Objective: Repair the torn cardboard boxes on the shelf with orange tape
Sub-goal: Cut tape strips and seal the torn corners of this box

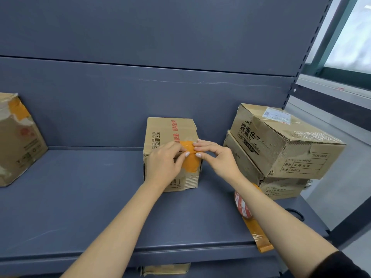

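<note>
Both hands (192, 157) pinch orange tape (190, 159) onto box (160, 129).

I read, on the middle box (160, 131) at the shelf's back edge, red Chinese print "品质商家 值得". The upper stacked box (281, 141) at the shelf's right edge shows "烟熏色", "TION TAPE" and "24PCS". Its white shipping label (277, 115) is too small to read.
</note>
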### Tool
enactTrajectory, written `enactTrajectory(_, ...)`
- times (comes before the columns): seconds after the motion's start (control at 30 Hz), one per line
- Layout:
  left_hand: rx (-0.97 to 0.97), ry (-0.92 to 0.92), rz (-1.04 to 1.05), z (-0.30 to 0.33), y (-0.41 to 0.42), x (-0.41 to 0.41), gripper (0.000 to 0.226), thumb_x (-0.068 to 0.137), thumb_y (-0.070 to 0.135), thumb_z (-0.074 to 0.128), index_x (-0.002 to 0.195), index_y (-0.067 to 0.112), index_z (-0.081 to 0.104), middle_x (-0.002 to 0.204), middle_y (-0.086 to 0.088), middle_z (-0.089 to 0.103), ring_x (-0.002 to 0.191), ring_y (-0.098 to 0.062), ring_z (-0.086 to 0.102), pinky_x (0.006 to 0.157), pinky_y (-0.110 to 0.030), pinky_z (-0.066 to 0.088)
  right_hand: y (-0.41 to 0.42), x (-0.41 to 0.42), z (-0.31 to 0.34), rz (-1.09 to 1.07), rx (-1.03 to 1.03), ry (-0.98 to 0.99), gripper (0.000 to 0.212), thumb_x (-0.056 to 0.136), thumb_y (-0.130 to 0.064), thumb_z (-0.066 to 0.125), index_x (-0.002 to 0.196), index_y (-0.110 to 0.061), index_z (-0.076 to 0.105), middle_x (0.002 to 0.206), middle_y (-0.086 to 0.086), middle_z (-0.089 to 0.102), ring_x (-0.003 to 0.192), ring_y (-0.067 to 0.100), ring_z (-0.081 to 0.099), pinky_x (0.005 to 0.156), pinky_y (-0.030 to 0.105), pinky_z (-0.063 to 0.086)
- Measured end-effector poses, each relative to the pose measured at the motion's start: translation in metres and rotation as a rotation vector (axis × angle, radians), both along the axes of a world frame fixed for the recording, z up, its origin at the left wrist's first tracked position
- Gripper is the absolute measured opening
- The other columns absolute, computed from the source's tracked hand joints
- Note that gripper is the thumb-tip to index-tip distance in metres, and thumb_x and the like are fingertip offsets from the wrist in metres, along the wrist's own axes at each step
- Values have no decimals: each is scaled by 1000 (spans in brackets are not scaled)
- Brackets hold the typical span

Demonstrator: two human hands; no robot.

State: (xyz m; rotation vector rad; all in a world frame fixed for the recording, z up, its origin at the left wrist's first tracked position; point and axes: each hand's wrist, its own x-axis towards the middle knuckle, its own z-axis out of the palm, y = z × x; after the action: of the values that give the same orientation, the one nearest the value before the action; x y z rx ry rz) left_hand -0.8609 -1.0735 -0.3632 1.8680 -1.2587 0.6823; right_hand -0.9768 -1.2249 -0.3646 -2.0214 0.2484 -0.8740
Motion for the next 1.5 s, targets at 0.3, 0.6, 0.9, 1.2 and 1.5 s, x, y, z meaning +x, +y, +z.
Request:
enactTrajectory(0.3,20,28,15,4,-1,-2,10,86,26,68,79,20,66,78,8,63,72,-15,59,53,-13,28,5,3,-1,-10,41,17,15,87,-6,68,95,-18,72,110,-13,68,117,4,57,104,25,44)
enactTrajectory(0.6,42,415,-198,19,22,-2,43,87,16,67,123,29,49,113,16,60,111,-2,52,91,-24,42,32,-5,1,-50,189,1,46,87,1,68,121,-28,59,131,-4,58,122,8,53,105,24,44)
enactTrajectory(0.9,-448,606,88,-47,65,-10,50,87,10,69,132,13,48,127,8,47,117,-8,46,102,-18,36,68,-7,-49,-216,245,76,69,86,-14,73,144,-23,38,139,-14,44,126,-3,37,101,14,32)
enactTrajectory(1.2,-187,1054,-19,-90,78,4,45,90,7,64,134,11,52,125,3,60,116,-10,56,103,-25,42,69,-20,-83,-245,322,158,44,92,-10,65,134,-11,56,127,0,63,114,8,58,83,-2,40)
enactTrajectory(1.5,-506,1071,-17,-61,94,-19,28,89,13,67,117,14,65,114,4,68,110,-7,62,99,-26,47,87,-34,-80,-234,-4,126,68,85,-17,74,146,-20,43,141,-16,45,130,-6,38,106,2,24)
